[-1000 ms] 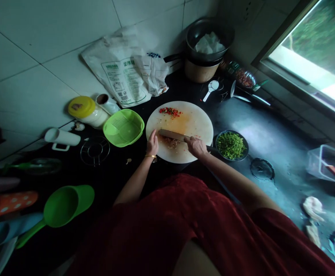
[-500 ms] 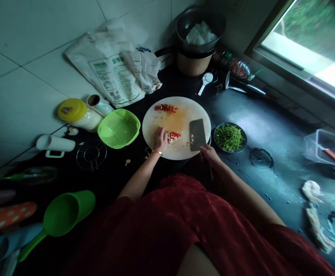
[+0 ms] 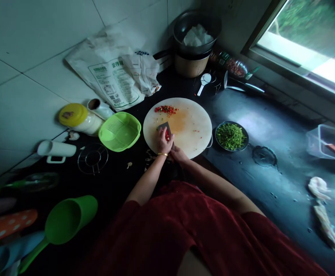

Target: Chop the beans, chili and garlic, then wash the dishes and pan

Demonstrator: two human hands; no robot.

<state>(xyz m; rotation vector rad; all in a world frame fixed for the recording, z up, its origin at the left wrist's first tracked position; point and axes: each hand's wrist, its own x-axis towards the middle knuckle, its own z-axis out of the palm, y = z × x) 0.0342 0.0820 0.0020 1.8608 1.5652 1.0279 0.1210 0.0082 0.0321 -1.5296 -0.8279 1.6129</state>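
Closely set together, the person's two hands work over the near left part of the round white cutting board point(image 3: 194, 126). The right hand point(image 3: 179, 155) is wrapped around the handle end of a dark metal cleaver with a rectangular blade point(image 3: 166, 125), which points away from the body over the board; whether the blade touches the board cannot be told. The left hand point(image 3: 164, 142), with a gold-coloured bracelet point(image 3: 162, 154) at its wrist, lies over the blade, fingers curved around small chopped red pieces point(image 3: 167, 135); whether it pinches any of them cannot be told.

Farther up the board sits a loose heap of chopped red and green bits point(image 3: 166, 109), beside an orange-brown stain on the board's surface. Just right of the board stands a round dark bowl point(image 3: 246, 141) filled with finely cut green herbs point(image 3: 231, 135). Near the board's left side is a light green plastic basket point(image 3: 120, 131), with a yellow-lidded clear jar point(image 3: 73, 115) behind it. Farther out, a white printed bag point(image 3: 110, 78) leans against the tiled wall, and a beige pot point(image 3: 192, 66) supports a dark pan point(image 3: 180, 32).
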